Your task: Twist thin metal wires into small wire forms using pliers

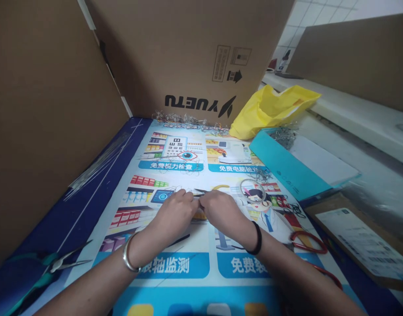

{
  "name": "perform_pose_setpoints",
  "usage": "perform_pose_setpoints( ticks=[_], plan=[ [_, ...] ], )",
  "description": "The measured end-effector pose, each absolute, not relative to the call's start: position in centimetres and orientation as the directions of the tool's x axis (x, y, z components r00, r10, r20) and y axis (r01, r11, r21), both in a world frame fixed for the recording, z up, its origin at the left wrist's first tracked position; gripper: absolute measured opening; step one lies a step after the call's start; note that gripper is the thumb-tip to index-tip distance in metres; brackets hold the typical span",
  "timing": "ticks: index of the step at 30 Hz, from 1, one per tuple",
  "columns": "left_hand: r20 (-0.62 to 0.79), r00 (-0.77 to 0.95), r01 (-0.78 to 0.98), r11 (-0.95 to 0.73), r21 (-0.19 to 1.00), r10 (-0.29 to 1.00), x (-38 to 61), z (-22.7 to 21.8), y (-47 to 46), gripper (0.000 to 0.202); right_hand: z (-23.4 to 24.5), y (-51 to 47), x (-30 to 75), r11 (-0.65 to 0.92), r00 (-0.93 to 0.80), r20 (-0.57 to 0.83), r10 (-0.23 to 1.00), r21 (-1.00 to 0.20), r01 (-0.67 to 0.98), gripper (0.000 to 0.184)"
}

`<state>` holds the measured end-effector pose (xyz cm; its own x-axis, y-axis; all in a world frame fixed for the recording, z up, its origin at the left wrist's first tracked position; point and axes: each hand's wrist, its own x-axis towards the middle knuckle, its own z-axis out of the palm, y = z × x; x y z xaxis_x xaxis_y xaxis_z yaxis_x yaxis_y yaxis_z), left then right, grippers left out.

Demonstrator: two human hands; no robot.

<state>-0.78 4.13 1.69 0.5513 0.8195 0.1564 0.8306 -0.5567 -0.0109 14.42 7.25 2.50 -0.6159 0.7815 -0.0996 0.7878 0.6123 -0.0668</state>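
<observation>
My left hand (175, 213) and my right hand (221, 210) meet at the middle of a printed poster (188, 263) that covers the table. Both have their fingers pinched together. A thin dark metal tip (200, 191), perhaps of small pliers with a yellow handle (221, 187), sticks out from my right hand. What my left fingers pinch is too small to see. A silver bangle sits on my left wrist and a black band on my right.
Cardboard walls stand at the left (40, 131) and back (188, 52). Wire bits (184, 119) lie along the back edge. A yellow bag (270, 107), teal folder (287, 166), pliers (63, 263), red-handled tool (308, 243) and thin rods (96, 166) surround my hands.
</observation>
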Motion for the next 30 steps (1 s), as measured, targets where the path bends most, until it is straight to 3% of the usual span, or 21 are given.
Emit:
perform_pose_setpoints(
  ticks=[8,11,13,16,21,25,30],
  plan=[
    [0.192,0.538,0.839,-0.544,-0.023,0.821,-0.7,1.6,4.2,0.014,2.0,7.5,14.5,0.579,-0.586,-0.076,0.807,-0.098,0.810,0.018],
    [0.239,0.473,0.873,-0.487,-0.002,0.848,-0.9,1.2,4.3,0.018,1.7,7.8,14.6,0.546,-0.558,-0.007,0.830,-0.195,0.815,0.020],
    [0.256,0.420,0.895,-0.443,0.040,0.871,-1.1,0.8,4.5,0.019,1.4,8.2,14.8,0.521,-0.537,0.045,0.842,-0.322,0.790,0.020],
    [0.241,0.319,0.898,-0.374,0.234,0.917,-1.4,0.2,5.1,0.020,1.0,8.7,15.1,0.435,-0.487,0.069,0.871,-0.569,0.698,0.017],
    [0.121,0.070,0.663,-0.137,0.736,0.990,-1.8,-0.4,6.2,0.013,0.4,9.2,15.2,0.104,-0.424,-0.071,0.903,-0.920,0.377,0.010],
    [-0.105,0.010,0.346,0.095,0.933,0.994,-1.7,-0.5,6.6,0.007,-0.1,9.2,14.8,-0.103,-0.411,-0.165,0.897,-0.980,0.170,0.018],
    [-0.185,0.009,0.071,0.184,0.980,0.983,-1.5,-0.2,6.5,0.009,-0.4,9.1,14.4,-0.179,-0.409,-0.189,0.893,-0.982,0.065,0.024]
  ],
)
